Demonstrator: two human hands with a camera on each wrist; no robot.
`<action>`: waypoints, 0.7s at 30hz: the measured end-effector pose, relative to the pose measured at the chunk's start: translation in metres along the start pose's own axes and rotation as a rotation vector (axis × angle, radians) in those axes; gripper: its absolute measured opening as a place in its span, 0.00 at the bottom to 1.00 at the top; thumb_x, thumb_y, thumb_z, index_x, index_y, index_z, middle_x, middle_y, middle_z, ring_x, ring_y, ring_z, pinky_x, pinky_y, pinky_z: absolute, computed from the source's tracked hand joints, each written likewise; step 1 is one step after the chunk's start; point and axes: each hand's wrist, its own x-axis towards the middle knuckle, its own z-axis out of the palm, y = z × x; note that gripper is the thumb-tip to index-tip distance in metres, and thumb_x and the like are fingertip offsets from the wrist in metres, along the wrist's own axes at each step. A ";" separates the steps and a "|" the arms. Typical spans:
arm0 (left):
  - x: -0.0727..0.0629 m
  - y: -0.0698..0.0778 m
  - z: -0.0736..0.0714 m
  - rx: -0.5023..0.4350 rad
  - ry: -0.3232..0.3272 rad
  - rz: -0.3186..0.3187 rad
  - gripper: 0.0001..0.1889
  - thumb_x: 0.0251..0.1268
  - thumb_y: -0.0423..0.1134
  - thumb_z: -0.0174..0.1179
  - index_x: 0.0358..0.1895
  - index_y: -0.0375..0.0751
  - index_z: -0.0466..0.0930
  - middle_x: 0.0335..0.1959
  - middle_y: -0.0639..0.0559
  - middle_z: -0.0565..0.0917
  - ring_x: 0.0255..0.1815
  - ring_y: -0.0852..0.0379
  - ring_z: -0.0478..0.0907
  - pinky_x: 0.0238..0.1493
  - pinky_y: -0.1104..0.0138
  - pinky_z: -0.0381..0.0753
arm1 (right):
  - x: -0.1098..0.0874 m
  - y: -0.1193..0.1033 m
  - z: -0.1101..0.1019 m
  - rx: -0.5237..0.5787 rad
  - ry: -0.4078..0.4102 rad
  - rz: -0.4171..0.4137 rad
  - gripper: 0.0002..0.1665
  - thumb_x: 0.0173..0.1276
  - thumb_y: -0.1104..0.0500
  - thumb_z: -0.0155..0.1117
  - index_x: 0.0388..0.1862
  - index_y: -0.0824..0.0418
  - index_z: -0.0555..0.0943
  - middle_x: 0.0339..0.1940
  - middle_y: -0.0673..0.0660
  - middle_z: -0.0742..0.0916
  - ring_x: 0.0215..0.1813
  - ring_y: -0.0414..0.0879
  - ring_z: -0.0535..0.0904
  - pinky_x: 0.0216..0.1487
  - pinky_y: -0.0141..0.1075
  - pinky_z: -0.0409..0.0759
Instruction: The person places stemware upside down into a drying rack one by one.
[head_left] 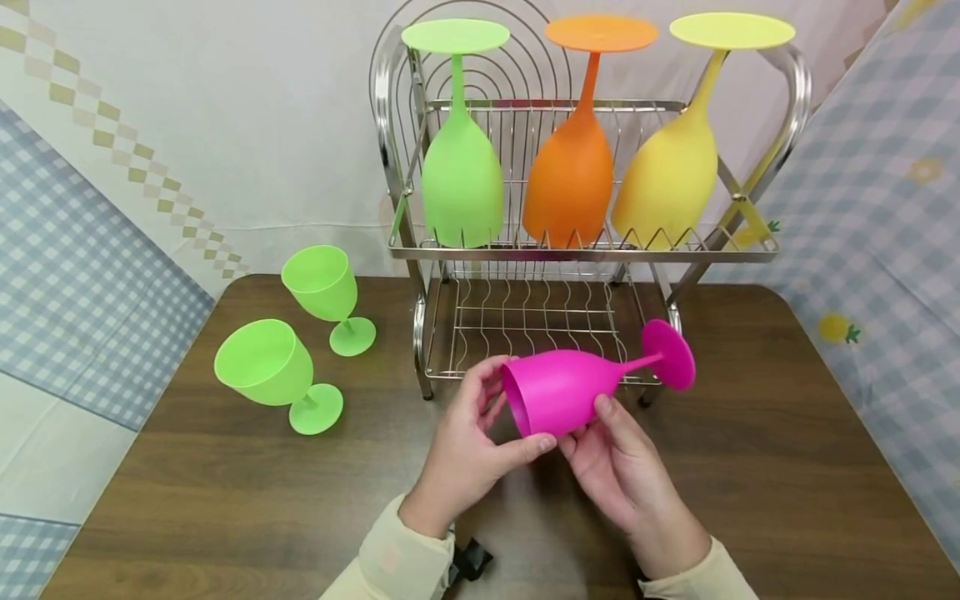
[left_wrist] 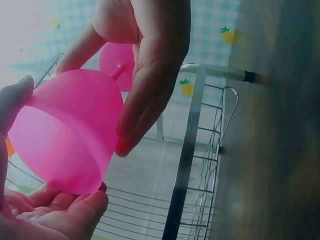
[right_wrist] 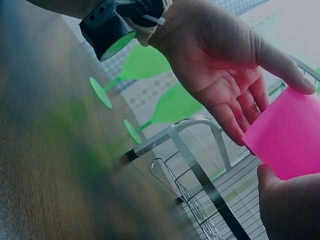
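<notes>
A bright pink goblet (head_left: 562,390) lies on its side in the air between both hands, its open rim toward the left and its foot toward the right. My left hand (head_left: 467,450) grips it at the rim, thumb on the near side and fingers on the far side. With thumb and fingers my right hand (head_left: 626,479) holds the bowl close to the stem. The left wrist view looks into the hollow bowl (left_wrist: 60,132) of the goblet. In the right wrist view only part of the pink bowl (right_wrist: 290,135) shows.
A two-tier metal rack (head_left: 585,255) stands behind the hands. On its upper tier, upside down, are a green goblet (head_left: 462,179), an orange goblet (head_left: 570,179) and a yellow goblet (head_left: 667,179). Two green goblets (head_left: 264,364) stand upright at left on the wooden table (head_left: 225,500).
</notes>
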 end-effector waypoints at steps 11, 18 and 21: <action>0.001 -0.004 -0.003 0.126 -0.054 0.033 0.45 0.46 0.41 0.81 0.69 0.44 0.65 0.63 0.55 0.76 0.63 0.62 0.74 0.71 0.63 0.70 | -0.001 -0.002 0.005 -0.219 0.137 -0.134 0.18 0.82 0.65 0.43 0.66 0.63 0.70 0.56 0.55 0.84 0.56 0.44 0.81 0.60 0.36 0.80; 0.001 -0.006 -0.011 0.154 -0.125 0.041 0.36 0.57 0.43 0.75 0.67 0.45 0.67 0.62 0.54 0.77 0.63 0.60 0.74 0.70 0.63 0.71 | -0.001 -0.005 0.005 -0.278 0.148 -0.182 0.18 0.79 0.69 0.44 0.62 0.65 0.74 0.52 0.55 0.85 0.53 0.43 0.82 0.56 0.34 0.82; 0.002 -0.007 -0.013 0.161 -0.133 0.041 0.33 0.61 0.43 0.72 0.68 0.43 0.68 0.63 0.54 0.77 0.63 0.60 0.74 0.70 0.63 0.72 | -0.001 -0.006 0.006 -0.320 0.158 -0.199 0.18 0.77 0.72 0.45 0.59 0.65 0.77 0.49 0.55 0.86 0.49 0.43 0.82 0.52 0.32 0.82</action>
